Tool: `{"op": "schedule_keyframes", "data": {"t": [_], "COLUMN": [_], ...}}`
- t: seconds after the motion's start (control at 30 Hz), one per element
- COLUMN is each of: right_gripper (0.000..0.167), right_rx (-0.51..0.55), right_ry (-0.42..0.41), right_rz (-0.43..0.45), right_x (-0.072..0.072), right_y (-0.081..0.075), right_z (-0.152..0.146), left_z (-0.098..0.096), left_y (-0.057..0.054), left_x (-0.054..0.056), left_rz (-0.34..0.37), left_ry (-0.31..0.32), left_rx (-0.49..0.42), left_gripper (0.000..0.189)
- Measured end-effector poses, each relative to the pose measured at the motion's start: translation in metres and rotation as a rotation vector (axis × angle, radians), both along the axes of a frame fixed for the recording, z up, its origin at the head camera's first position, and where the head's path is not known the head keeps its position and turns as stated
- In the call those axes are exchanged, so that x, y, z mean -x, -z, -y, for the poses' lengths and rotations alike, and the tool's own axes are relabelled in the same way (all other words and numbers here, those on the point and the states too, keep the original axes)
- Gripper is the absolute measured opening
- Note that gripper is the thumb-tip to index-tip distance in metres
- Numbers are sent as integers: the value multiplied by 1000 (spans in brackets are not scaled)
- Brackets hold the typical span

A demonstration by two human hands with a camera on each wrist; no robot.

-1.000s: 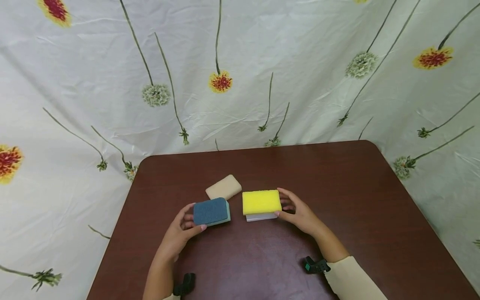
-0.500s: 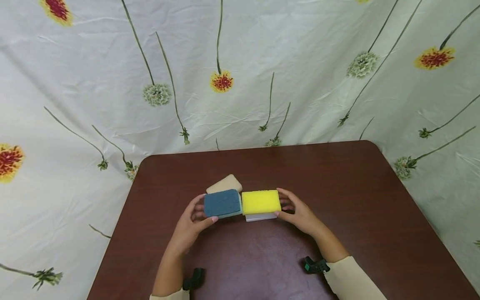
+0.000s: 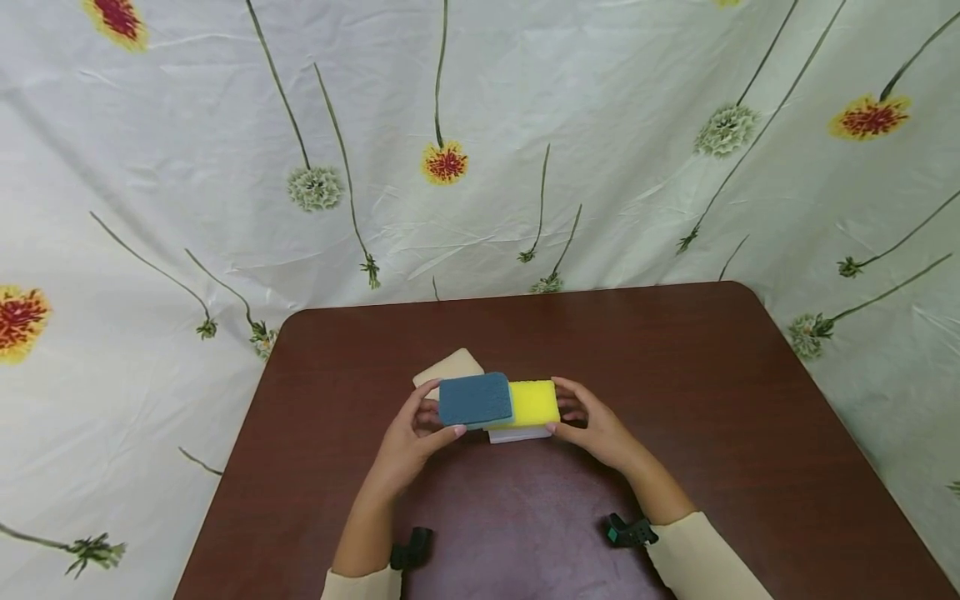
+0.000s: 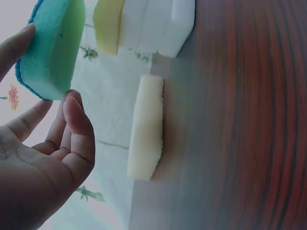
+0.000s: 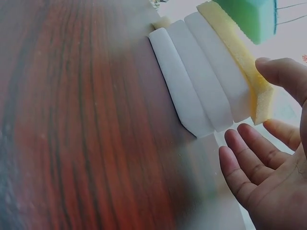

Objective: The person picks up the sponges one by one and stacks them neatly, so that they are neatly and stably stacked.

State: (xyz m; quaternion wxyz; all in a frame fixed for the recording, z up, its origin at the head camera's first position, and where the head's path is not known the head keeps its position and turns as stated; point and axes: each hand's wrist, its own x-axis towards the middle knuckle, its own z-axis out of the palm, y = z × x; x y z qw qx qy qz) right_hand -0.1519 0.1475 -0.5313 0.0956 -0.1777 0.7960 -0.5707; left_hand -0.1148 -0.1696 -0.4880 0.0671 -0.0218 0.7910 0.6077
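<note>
My left hand (image 3: pixel 405 446) pinches a green scouring sponge (image 3: pixel 476 398) with a dark blue scrub side facing up. It is held above the left part of a yellow sponge (image 3: pixel 536 402), apart from it in the right wrist view. That yellow one tops a stack of white sponges (image 5: pixel 201 76). Thumb and fingers of my right hand (image 3: pixel 600 429) pinch the yellow sponge at its right end. In the left wrist view a cream sponge (image 4: pixel 146 129) with a dark underside lies on the table, left of the stack and partly hidden in the head view.
A dark reddish-brown table (image 3: pixel 645 350) with rounded far corners carries everything. Behind it and along the sides hangs a white cloth (image 3: pixel 615 125) printed with flowers. Each wrist wears a black device (image 3: pixel 630 532) on a strap, below cream sleeves.
My left hand has carried the green sponge right and slightly away from me, from beside the stack to over the yellow sponge's left part. My right hand has stayed nearly still.
</note>
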Motion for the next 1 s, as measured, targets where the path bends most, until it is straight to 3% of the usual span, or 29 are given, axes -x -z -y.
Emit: {"op": "schedule_keyframes", "data": {"t": [0.5, 0.87, 1.0], "right_gripper": [73, 74, 74], "right_rx": [1, -16, -5], "right_ry": [-1, -7, -1], "right_rz": [-14, -15, -21], "right_x": [1, -2, -3], "right_y": [2, 1, 0], "right_z": [4, 4, 6], "left_z": [-30, -45, -47], "left_y": [0, 3, 4], "left_x": [11, 15, 16], "left_rz": [-50, -99, -101], "left_ry": [-11, 57, 54], "left_rx": [17, 52, 70], "left_gripper": [83, 83, 83]}}
